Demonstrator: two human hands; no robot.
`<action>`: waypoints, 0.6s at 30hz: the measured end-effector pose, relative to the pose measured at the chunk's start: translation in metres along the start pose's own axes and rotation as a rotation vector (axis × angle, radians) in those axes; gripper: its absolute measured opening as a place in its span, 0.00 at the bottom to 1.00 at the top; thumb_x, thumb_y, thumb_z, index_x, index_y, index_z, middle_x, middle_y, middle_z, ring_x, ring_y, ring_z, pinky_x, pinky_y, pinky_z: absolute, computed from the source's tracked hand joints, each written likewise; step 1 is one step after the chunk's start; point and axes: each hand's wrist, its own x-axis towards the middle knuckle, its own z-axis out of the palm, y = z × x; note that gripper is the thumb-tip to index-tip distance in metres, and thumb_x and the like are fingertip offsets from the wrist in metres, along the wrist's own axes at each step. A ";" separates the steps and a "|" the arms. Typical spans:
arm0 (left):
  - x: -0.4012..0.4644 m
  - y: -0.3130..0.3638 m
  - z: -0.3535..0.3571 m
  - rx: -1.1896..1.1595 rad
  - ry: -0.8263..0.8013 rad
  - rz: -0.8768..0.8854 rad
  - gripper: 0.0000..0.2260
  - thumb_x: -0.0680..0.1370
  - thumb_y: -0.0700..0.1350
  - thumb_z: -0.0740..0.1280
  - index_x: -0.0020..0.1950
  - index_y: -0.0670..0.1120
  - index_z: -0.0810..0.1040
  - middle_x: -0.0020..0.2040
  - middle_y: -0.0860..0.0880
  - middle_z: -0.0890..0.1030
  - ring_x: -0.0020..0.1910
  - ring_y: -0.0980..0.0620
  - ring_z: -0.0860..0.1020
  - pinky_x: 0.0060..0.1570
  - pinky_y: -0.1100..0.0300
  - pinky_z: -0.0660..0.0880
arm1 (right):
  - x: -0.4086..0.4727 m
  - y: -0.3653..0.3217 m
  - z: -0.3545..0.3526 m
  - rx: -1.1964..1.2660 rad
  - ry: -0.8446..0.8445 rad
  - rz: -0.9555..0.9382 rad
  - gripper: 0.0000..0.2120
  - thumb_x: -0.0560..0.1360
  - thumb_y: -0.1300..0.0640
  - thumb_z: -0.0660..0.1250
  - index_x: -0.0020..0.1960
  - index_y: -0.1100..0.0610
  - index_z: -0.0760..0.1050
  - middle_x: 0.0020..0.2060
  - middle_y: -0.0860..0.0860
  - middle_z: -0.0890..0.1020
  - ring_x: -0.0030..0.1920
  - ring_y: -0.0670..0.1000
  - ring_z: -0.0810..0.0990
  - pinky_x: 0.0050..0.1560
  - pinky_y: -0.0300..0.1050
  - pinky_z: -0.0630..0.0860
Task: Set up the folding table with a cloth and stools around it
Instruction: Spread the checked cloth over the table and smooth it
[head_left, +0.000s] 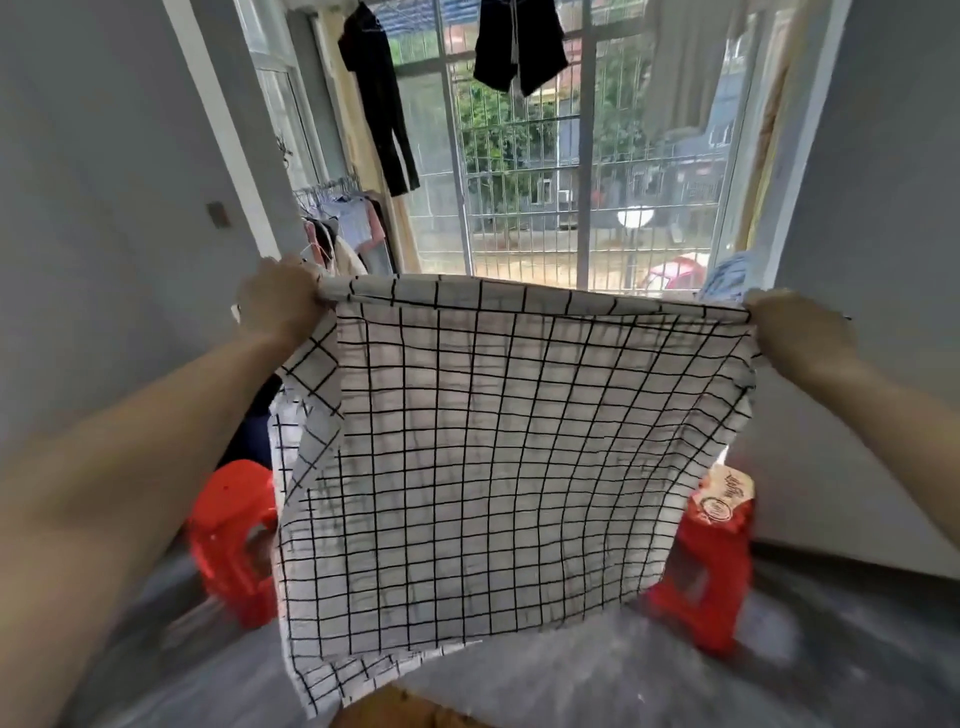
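A white cloth with a black grid pattern (493, 457) hangs spread in front of me, held up by its top edge. My left hand (278, 306) grips the top left corner and my right hand (795, 325) grips the top right corner. The cloth's lower edge hangs just above a brown wooden surface (400, 709) at the bottom of the view, most of which is out of frame. A red plastic stool (234, 540) stands on the floor to the left behind the cloth. A second red stool (711, 566) stands to the right.
A printed bag (724, 499) lies on the right stool's seat. Behind the cloth is a barred window (545, 171) with dark clothes (382, 98) hanging above it. A rack of clothes (343, 223) stands at the back left. Grey floor (597, 675) spreads around the stools.
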 end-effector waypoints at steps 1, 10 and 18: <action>-0.005 -0.007 0.003 -0.019 0.008 0.010 0.15 0.72 0.51 0.71 0.47 0.40 0.77 0.41 0.39 0.78 0.38 0.39 0.77 0.37 0.46 0.78 | -0.012 -0.004 -0.006 -0.004 -0.006 0.011 0.14 0.70 0.75 0.59 0.53 0.66 0.74 0.43 0.64 0.79 0.42 0.64 0.81 0.39 0.53 0.78; -0.095 -0.058 0.028 -0.199 -0.188 0.233 0.14 0.77 0.54 0.68 0.54 0.45 0.75 0.49 0.39 0.81 0.45 0.39 0.81 0.44 0.46 0.78 | -0.161 -0.062 -0.036 0.072 -0.127 0.155 0.11 0.71 0.69 0.61 0.46 0.56 0.77 0.45 0.58 0.81 0.44 0.61 0.81 0.44 0.51 0.78; -0.200 -0.102 0.089 -0.272 -0.542 0.596 0.21 0.69 0.46 0.66 0.60 0.44 0.68 0.53 0.42 0.79 0.52 0.39 0.79 0.47 0.50 0.76 | -0.292 -0.093 -0.005 -0.075 -0.226 0.139 0.05 0.73 0.65 0.64 0.43 0.56 0.75 0.42 0.58 0.81 0.44 0.60 0.82 0.41 0.49 0.76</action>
